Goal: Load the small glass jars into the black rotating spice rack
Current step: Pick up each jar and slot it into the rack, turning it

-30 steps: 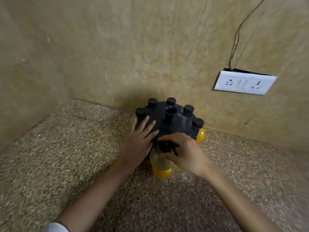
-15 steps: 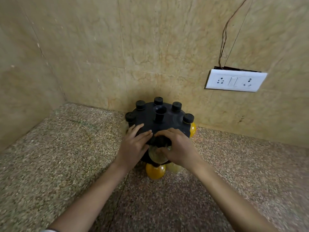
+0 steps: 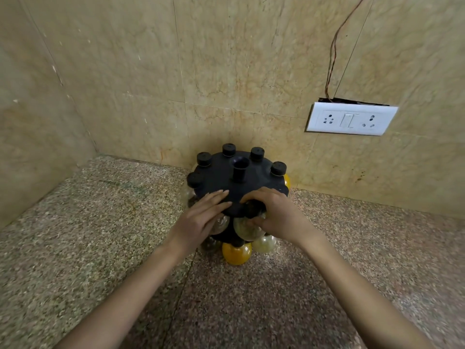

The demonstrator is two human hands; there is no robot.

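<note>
Two walls of beige, marbled stone tiles [image 3: 226,59] are meeting in a corner at the left, thin grout lines running across them. A speckled granite table [image 3: 88,235] is stretching out below, its grain shifting from greenish grey at the left to pinkish brown at the right, with a fine seam running toward the viewer. A white switch-and-socket plate [image 3: 351,118] is sitting on the back wall at the right, slightly tilted. Thin wires [image 3: 336,51] are rising from a dark gap behind its top edge. Soft, even light is falling over everything.

Black rack [image 3: 251,191], yellow jar [image 3: 236,253], speckled brown counter [image 3: 100,235], beige marbled wall [image 3: 226,59].
</note>
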